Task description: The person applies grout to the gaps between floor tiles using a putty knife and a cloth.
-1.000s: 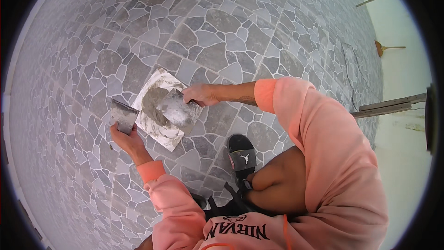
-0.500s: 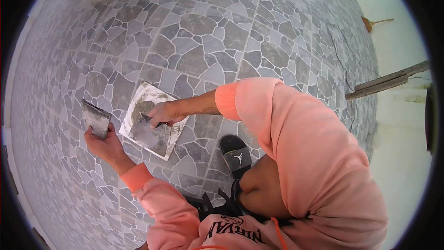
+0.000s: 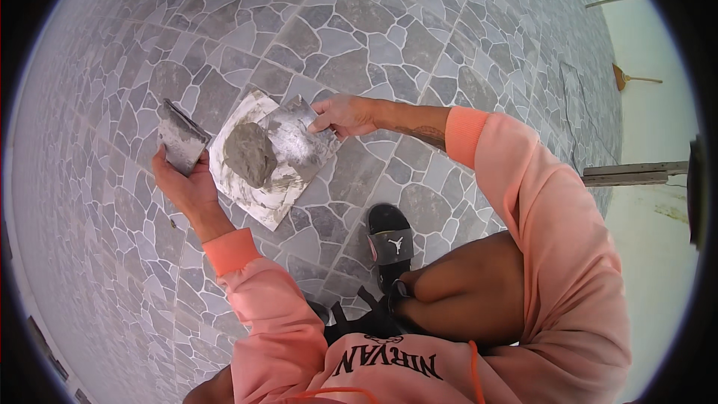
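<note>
"Holding what, the R hand (image 3: 344, 114), head view, now?"

"A flat metal scraper (image 3: 299, 131), pinched at its R end, so a narrow grip. Some fingers are hidden under the edge, can't tell how they sit."

"And the L hand (image 3: 187, 183)?"

"Gripping the lower end of a smeared grey rectangular blade (image 3: 182, 142), dark along one edge, up near the white board's L side."

"Where's the mix?"

"Grey mortar mound (image 3: 249, 155), L-center on the white board (image 3: 273, 209), which lies askew on the stone-pattern tile floor (image 3: 359, 15)."

"What's changed?"

"Half a sec ago the R hand & scraper were over the mix, covering much of it. Now they're off at the board's R side & the mound shows whole. L hand's hold looks the same."

"Meaning?"

"Mix is prob. bunched up rather than spread, IMO, w/ the scraper mostly clear of it. Can't tell if its L edge touches the mound."

"Any labels?"

"Dark lettering on the pink sweatshirt (image 3: 441, 385), upside down from here; white emblem on the black slide sandal (image 3: 390, 243). No legible marks on either tool or the board, AFAICT."
</note>
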The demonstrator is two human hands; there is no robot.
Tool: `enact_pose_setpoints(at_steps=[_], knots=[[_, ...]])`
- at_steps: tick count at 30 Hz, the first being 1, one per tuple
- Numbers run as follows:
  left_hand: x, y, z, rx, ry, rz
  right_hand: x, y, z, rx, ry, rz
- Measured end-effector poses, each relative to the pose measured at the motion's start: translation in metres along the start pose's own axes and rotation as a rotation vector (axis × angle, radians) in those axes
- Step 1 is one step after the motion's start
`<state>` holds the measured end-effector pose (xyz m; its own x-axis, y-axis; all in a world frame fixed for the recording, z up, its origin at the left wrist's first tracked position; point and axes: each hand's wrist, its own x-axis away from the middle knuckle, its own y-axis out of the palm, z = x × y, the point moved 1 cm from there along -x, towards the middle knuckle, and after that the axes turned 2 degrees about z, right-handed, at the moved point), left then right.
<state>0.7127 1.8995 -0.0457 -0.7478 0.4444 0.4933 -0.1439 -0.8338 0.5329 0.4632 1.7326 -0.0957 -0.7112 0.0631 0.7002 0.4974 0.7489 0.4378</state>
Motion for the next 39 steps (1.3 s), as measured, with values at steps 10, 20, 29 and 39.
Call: enact_pose_setpoints(at_steps=[10,20,29,39], knots=[[-0.001,-0.043,-0.016,-0.098,-0.029,0.165,0.014,-0.016,-0.014,0.201,0.018,0.213],[0.000,-0.076,-0.030,-0.271,-0.076,0.162,-0.017,-0.016,-0.015,0.470,0.029,0.238],[0.000,-0.083,-0.030,-0.285,-0.065,0.159,-0.023,-0.002,-0.023,0.366,-0.005,0.246],[0.007,-0.068,-0.031,-0.308,-0.069,0.158,-0.025,-0.014,-0.013,0.309,-0.020,0.282]])
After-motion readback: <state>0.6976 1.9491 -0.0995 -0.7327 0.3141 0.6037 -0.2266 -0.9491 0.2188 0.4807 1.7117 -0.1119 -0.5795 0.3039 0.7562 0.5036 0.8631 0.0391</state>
